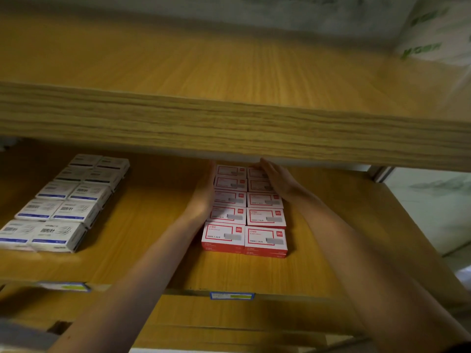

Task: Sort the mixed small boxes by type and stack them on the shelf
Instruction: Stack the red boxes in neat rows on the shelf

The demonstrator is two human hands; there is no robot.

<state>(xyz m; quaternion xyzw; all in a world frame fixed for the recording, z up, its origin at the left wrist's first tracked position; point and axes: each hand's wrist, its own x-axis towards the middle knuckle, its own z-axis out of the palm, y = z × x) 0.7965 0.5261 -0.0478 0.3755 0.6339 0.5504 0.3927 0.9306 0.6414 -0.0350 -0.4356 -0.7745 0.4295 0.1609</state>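
I see my left hand (202,197) and right hand (276,178), fingers flat and together, pressing both sides of the red boxes (246,212) on the shelf (153,250); white boxes (66,202) sit well left, the upper shelf board (229,128) hiding my fingertips.

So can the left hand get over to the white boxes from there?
Probably yes. The left hand rests against the red boxes, and only bare shelf lies between it and the white boxes. Nothing blocks a sideways reach.
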